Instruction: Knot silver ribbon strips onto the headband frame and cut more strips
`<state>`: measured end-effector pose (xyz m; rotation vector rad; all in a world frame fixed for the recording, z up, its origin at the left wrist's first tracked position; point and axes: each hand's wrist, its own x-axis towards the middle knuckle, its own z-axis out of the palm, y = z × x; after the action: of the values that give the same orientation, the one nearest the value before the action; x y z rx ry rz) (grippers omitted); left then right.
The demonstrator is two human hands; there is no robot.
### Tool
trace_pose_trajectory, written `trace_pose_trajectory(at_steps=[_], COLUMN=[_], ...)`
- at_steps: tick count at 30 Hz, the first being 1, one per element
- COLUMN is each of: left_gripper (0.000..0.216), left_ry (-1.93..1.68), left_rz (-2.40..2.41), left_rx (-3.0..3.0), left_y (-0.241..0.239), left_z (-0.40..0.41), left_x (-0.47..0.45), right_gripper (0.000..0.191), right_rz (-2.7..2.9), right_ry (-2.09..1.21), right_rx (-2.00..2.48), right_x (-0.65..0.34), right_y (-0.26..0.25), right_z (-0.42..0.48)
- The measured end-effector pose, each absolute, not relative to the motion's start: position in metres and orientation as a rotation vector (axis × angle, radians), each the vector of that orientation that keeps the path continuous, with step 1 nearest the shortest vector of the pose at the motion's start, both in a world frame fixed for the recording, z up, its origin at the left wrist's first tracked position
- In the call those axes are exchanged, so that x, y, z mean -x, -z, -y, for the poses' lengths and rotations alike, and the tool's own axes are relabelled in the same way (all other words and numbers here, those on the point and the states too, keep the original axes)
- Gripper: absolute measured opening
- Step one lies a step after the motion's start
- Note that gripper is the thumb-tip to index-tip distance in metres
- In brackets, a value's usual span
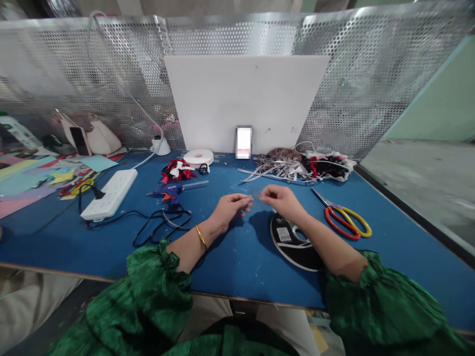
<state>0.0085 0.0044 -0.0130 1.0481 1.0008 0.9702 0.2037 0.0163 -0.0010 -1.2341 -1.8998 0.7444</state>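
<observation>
My left hand [230, 208] and my right hand [280, 200] meet above the blue table [230, 257], fingers pinched together on a small thin strip [255, 197] stretched between them. It is too small to name with certainty. A gold bangle sits on my left wrist. Under my right forearm lies a black ribbon spool [293, 240] with a white label. A blue glue gun [168, 194] rests to the left of my left hand, its black cord looped beside it. Scissors [343, 217] with red and yellow handles lie to the right.
A white power strip [109, 194] lies at the left near coloured paper sheets [29, 178]. A white tape roll [198, 156], red and black ribbon bits [176, 170] and a heap of grey strips [282, 168] sit at the back. A white board [245, 99] leans on perforated metal screens.
</observation>
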Motion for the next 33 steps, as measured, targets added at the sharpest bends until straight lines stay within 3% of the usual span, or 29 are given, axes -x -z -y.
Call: trace_pose_trajectory(at_steps=[4, 14, 33], left_gripper=[0.036, 0.036, 0.029], left_ry=[-1.122, -1.238, -1.203], left_rz=[-0.995, -0.89, -0.848], left_rx=[-0.945, -0.796, -0.78], left_y=[0.01, 0.016, 0.009], left_z=[-0.005, -0.003, 0.005], left_x=[-0.01, -0.019, -0.021], right_gripper=[0.022, 0.019, 0.02], right_rz=[1.431, 1.493, 1.362], right_ry=[-0.878, -0.902, -1.107], right_rx=[1.201, 1.228, 1.138], right_x=[-0.186, -0.166, -0.157], right_y=[-0.005, 0.014, 0.004], right_z=[-0.005, 0.009, 0.017])
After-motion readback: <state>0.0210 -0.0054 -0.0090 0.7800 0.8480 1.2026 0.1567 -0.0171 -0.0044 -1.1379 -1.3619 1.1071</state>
